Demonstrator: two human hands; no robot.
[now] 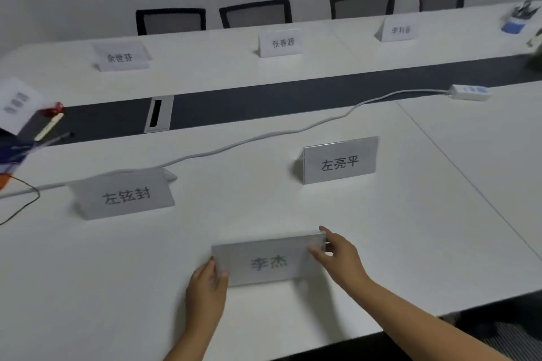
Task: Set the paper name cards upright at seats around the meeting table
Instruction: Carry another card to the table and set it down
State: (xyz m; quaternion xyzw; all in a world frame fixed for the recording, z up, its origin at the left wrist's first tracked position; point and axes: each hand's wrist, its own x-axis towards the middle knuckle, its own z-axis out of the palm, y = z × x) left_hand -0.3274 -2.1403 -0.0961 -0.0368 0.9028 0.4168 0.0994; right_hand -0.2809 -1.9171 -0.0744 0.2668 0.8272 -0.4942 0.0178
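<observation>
A clear tent-shaped name card with printed characters stands on the white meeting table near its front edge. My left hand grips its left end and my right hand grips its right end. Two more upright name cards stand further in: one at left, one at right. Across the dark centre strip, three name cards stand along the far side, at left, middle and right.
A white power strip with its cable snakes across the table. A cable hatch sits in the dark strip. Pens and clutter lie at the left edge, a blue holder at far right. Several black chairs line the far side.
</observation>
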